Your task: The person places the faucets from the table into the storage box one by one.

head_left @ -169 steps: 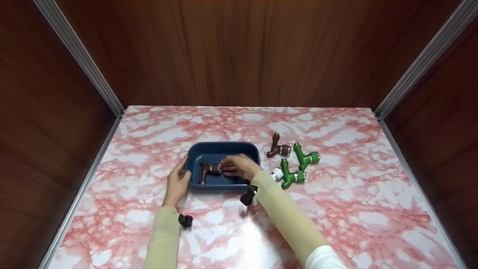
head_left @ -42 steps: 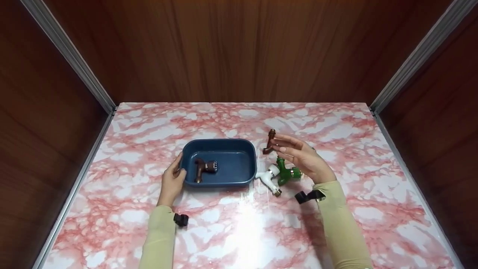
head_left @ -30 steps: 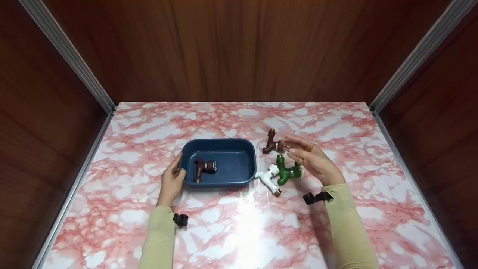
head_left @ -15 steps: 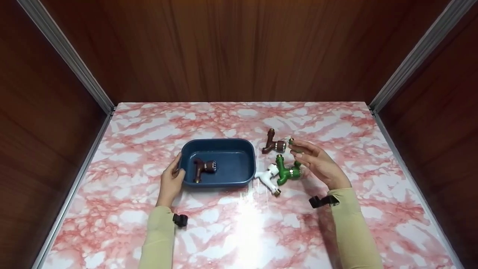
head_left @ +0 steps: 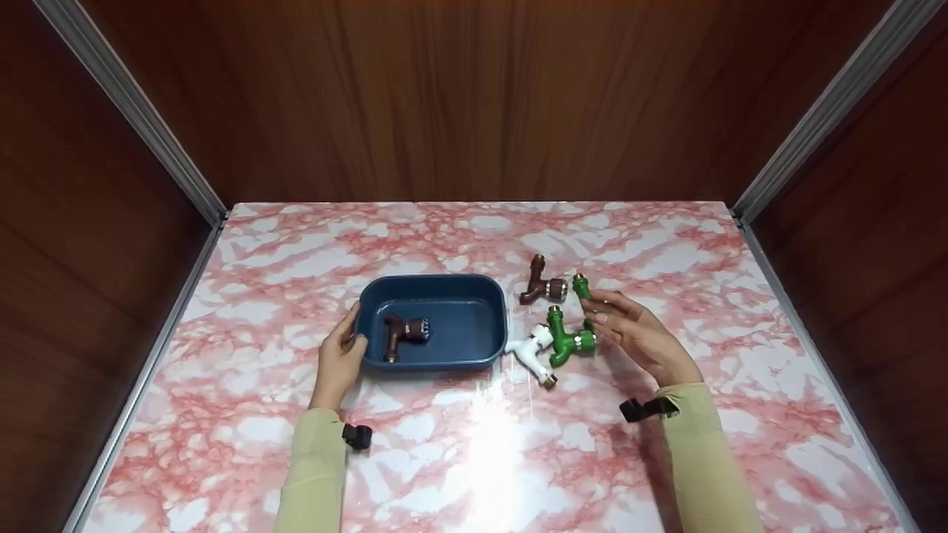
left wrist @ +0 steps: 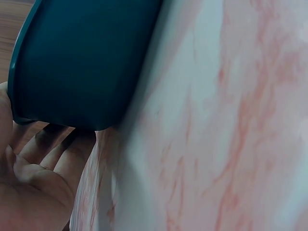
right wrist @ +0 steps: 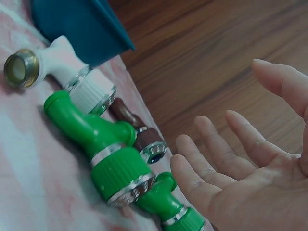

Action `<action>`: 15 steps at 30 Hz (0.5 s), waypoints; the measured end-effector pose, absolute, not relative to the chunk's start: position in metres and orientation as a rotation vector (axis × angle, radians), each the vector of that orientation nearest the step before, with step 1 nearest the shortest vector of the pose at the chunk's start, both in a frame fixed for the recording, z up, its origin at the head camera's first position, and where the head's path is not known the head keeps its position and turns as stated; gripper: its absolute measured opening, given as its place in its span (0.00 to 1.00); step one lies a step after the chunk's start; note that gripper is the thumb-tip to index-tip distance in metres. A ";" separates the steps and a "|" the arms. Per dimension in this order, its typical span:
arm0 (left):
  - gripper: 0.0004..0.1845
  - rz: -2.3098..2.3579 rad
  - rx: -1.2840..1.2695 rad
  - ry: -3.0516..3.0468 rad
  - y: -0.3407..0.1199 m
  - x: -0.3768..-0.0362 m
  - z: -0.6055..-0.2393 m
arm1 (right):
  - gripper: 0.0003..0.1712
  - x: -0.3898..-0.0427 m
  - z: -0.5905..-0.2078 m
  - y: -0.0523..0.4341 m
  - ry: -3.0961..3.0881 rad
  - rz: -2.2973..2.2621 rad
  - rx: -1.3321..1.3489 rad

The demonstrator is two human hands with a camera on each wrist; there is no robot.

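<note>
A blue tray (head_left: 433, 280) holds one brown tap (head_left: 404, 333). My left hand (head_left: 342, 354) grips the tray's left end, thumb on the rim; in the left wrist view its fingers (left wrist: 45, 161) lie against the tray wall (left wrist: 82, 62). To the tray's right lie a brown tap (head_left: 543, 283), a white tap (head_left: 532, 352), a near green tap (head_left: 566, 340) and a far green tap (head_left: 581, 287). My right hand (head_left: 606, 311) hovers open beside the green taps and holds nothing. In the right wrist view its fingers (right wrist: 211, 159) are close above the far green tap (right wrist: 168, 202).
The pink marbled table (head_left: 481, 459) is walled in by brown wood panels at the back and both sides, with metal strips (head_left: 126, 111) in the corners. Bare tabletop stretches in front of the tray and out to the right.
My right hand left the brown tap on the table and drew back right and nearer, to the green taps. The left hand and tray stayed put.
</note>
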State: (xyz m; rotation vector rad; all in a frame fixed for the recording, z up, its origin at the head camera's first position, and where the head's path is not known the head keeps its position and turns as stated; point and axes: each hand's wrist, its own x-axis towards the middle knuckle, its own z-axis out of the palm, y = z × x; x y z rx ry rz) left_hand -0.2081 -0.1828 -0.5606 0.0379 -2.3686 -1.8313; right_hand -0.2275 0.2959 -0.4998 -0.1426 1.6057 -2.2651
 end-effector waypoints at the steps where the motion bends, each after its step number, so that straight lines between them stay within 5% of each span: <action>1: 0.29 -1.837 0.035 -2.365 -0.182 -0.207 -0.559 | 0.29 -0.227 -0.501 0.297 1.603 -2.267 -0.139; 9: 0.29 -1.823 0.007 -2.380 -0.175 -0.194 -0.529 | 0.32 -0.225 -0.511 0.303 1.588 -2.274 -0.117; 15: 0.30 -1.811 0.032 -2.363 -0.181 -0.204 -0.553 | 0.32 -0.222 -0.516 0.306 1.654 -2.207 -0.080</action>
